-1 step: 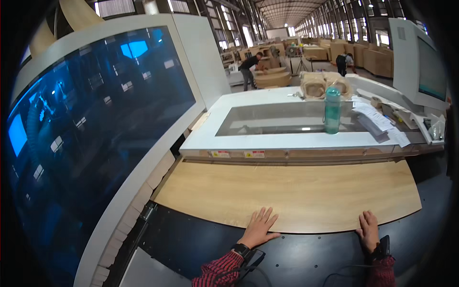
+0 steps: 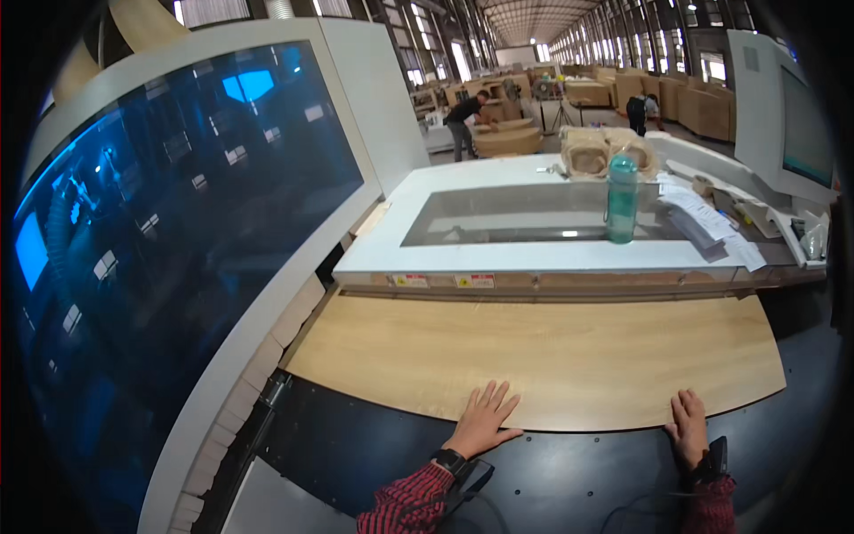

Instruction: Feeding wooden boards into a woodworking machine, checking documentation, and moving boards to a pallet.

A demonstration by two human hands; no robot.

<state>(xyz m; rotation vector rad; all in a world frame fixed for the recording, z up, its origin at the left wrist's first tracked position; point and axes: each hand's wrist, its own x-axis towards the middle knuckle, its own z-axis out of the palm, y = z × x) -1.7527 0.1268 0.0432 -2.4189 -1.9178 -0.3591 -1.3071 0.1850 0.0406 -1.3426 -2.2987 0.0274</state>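
One wooden panel [image 2: 551, 347], one green bottle [image 2: 622, 206], one monitor [image 2: 805, 116], two red-and-white labels [image 2: 474, 281] and two background people [image 2: 463, 111] show.

The left hand [image 2: 483, 425] (splayed wide) and right hand [image 2: 688, 431] touch the near edge of a wood-grain panel [image 2: 543, 347].

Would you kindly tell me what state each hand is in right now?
Left hand: open, spread on the near edge of the wooden board.
Right hand: open, resting at the same edge.

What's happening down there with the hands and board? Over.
Left hand, right hand: both at near edge of wooden board. Board lying on black table. Green bottle beyond, off the board.
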